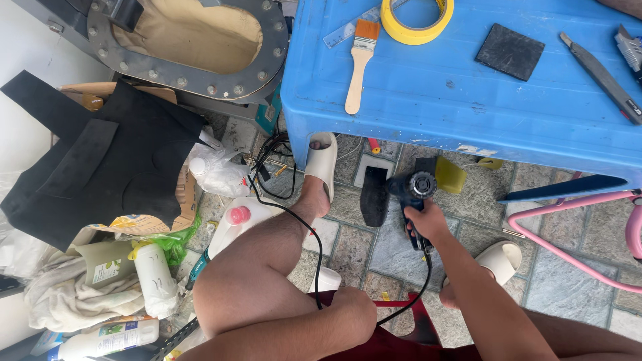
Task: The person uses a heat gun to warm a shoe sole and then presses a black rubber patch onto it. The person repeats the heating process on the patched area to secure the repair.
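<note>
Here we hold a blue-black heat gun (pixel 413 190) low over the stone floor (pixel 354 251).
Our right hand (pixel 425 224) wraps the grip; long axis runs away from us, nozzle toward the black strip (pixel 374 195) lying beside it under the blue bench (pixel 428 100), presumably kept down there to spare the plastic top. Left hand (pixel 351 314) rests fisted on the knee, holding nothing we can see.
</note>
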